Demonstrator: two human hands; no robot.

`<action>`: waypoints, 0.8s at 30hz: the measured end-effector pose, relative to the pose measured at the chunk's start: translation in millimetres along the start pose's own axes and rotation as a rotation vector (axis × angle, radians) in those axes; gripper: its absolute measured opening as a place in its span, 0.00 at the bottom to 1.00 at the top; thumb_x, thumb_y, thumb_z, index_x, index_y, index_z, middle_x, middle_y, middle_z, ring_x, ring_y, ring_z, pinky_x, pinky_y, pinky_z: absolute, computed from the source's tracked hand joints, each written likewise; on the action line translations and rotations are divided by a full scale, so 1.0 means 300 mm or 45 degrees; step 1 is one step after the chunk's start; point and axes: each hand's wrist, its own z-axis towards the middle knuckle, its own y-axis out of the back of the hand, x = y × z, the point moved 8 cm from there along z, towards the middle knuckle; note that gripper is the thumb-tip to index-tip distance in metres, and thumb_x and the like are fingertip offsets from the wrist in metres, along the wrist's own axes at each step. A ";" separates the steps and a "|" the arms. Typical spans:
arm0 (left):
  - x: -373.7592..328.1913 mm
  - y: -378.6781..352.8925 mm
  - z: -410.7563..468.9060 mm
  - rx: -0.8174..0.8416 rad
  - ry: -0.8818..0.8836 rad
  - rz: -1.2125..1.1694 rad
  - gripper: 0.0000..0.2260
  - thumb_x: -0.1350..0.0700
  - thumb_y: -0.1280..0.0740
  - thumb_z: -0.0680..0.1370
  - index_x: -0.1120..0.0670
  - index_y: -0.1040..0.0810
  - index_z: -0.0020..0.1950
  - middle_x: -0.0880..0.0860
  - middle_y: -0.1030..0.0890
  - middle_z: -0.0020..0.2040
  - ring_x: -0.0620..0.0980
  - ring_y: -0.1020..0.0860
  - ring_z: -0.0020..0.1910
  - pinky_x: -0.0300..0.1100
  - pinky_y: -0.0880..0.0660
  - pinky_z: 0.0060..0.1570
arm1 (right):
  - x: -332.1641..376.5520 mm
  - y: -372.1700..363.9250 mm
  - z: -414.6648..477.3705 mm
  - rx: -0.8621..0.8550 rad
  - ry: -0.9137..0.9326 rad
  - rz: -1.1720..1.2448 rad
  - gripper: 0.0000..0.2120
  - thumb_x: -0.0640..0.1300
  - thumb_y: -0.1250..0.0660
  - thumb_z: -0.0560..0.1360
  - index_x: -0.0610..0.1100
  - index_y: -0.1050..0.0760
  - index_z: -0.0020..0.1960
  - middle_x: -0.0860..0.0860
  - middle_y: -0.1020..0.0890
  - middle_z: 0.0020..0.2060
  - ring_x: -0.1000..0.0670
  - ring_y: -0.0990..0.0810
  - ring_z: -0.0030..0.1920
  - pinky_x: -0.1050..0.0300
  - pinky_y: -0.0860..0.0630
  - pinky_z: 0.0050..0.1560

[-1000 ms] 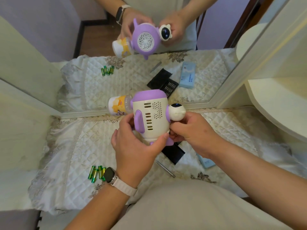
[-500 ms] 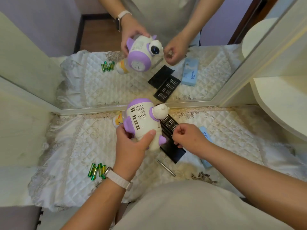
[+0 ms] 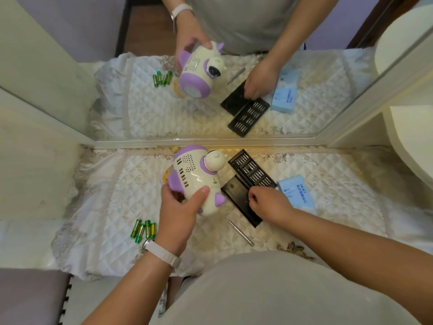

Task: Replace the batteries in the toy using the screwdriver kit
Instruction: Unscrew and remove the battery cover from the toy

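left grip (image 3: pixel 178 216): curled, thumb extended | right grip (image 3: pixel 269 204): fingers curled downward, forearm outstretched

The toy (image 3: pixel 196 179) is glossy cream with a lilac-purple top, limbs and collar, and its back carries rows of dark slots and a grid of small dots. The batteries (image 3: pixel 143 231) are bright green with yellow bands. The bit tray (image 3: pixel 251 170) is black with rows of silver bits, the case lid (image 3: pixel 236 195) plain black, and the screwdriver (image 3: pixel 240 232) silver-grey. The box (image 3: pixel 296 193) is pale blue with darker blue print. The quilted cloth (image 3: pixel 117 195) is white with diamond stitching and a beige floral border. The watch strap (image 3: pixel 161 253) is off-white.
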 end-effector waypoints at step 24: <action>-0.323 -0.121 -0.144 0.573 -0.359 -0.360 0.35 0.51 0.26 0.68 0.65 0.33 0.69 0.70 0.22 0.60 0.70 0.23 0.58 0.59 0.20 0.48 | 0.395 0.485 -0.472 -0.251 0.195 1.740 0.29 0.45 0.33 0.67 0.58 0.31 0.68 0.54 0.23 0.60 0.50 0.19 0.56 0.47 0.21 0.56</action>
